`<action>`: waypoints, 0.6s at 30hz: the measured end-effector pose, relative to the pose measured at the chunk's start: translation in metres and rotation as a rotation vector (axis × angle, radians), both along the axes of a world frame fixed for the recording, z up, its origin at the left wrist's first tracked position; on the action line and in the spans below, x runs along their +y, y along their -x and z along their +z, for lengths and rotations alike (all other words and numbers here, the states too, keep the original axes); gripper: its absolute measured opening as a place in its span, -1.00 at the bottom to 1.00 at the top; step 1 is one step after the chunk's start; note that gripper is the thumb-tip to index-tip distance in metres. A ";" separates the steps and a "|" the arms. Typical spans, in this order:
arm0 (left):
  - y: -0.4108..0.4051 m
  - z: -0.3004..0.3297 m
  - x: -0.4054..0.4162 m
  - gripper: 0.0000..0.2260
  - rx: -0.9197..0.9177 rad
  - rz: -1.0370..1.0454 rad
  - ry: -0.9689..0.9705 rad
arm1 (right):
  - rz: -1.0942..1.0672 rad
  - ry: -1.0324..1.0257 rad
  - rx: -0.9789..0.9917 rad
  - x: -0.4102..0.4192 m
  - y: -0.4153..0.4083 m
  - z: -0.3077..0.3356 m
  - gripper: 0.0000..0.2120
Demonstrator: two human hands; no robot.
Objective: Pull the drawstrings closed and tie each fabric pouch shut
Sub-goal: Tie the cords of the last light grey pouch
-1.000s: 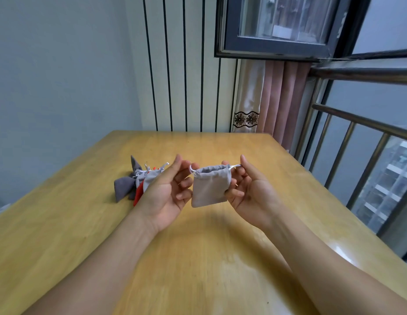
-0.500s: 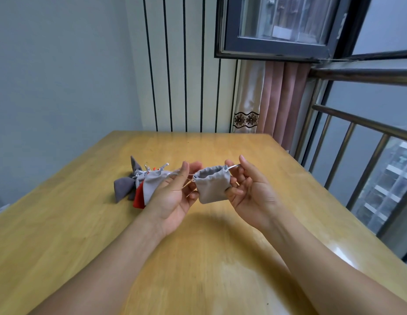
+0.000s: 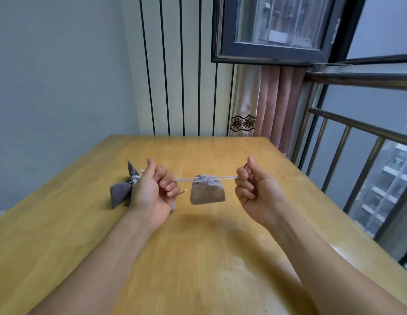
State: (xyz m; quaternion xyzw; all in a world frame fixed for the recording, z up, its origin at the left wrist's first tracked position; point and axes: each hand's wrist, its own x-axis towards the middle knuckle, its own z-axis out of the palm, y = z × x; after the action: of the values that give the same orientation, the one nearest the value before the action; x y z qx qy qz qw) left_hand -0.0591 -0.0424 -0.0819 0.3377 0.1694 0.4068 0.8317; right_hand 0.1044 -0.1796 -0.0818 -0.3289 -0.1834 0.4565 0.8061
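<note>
A: Noting the pouch mouth first. The light grey pouch hangs in the air above the table, between the two hands, with its top gathered into a tight pucker. A second ago that mouth was still open and slack, and the hands sat close on either side of it.

B: Hands now?

A: Well apart. The left hand has its fingers curled around the left run of the drawstring, thumb up. The right hand pinches the right run between thumb and curled fingers. Cord is taut and nearly level on both sides, so the pouch is carried by the string alone, not touching the table.

B: Meaning for the task?

A: My judgement: the closing pull on this pouch is finished or very nearly so. The knot is not yet made; both cord ends are still separate, one metal tip showing just below the left fingers.

B: Other pouches?

A: A dark grey pouch lies on the table to the left, partly behind the left hand, with white cord at its neck. Whether more lie behind it I cannot tell now.
</note>
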 end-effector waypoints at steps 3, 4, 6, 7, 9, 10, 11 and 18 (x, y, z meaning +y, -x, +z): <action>0.002 0.001 -0.003 -0.48 0.010 -0.003 -0.045 | 0.043 0.013 -0.069 0.001 0.010 -0.001 -0.70; 0.002 0.001 -0.002 -0.47 0.010 0.018 -0.049 | 0.031 0.018 -0.090 0.001 0.010 0.001 -0.69; 0.001 0.003 -0.001 -0.47 0.011 0.064 -0.070 | -0.023 0.033 -0.120 0.000 0.006 0.005 -0.68; -0.001 0.004 -0.002 -0.49 0.021 0.068 -0.102 | -0.045 0.043 -0.137 0.000 0.005 0.005 -0.68; -0.002 0.002 -0.007 -0.60 0.049 0.009 -0.199 | -0.046 0.064 -0.163 0.000 0.007 0.002 -0.70; -0.003 0.001 -0.009 -0.72 0.054 -0.050 -0.265 | -0.027 0.060 -0.165 0.001 0.009 0.001 -0.74; 0.000 0.000 -0.011 -0.81 0.067 -0.115 -0.331 | 0.005 0.046 -0.168 0.002 0.011 0.001 -0.79; 0.002 -0.005 -0.013 -0.73 0.146 -0.146 -0.490 | 0.069 0.050 -0.225 0.002 0.016 -0.004 -0.68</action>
State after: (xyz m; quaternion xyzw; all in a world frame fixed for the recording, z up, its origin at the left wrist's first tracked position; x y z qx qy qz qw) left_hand -0.0609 -0.0550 -0.0866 0.5690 0.1007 0.3491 0.7377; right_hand 0.0888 -0.1778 -0.0855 -0.3917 -0.2725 0.4484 0.7558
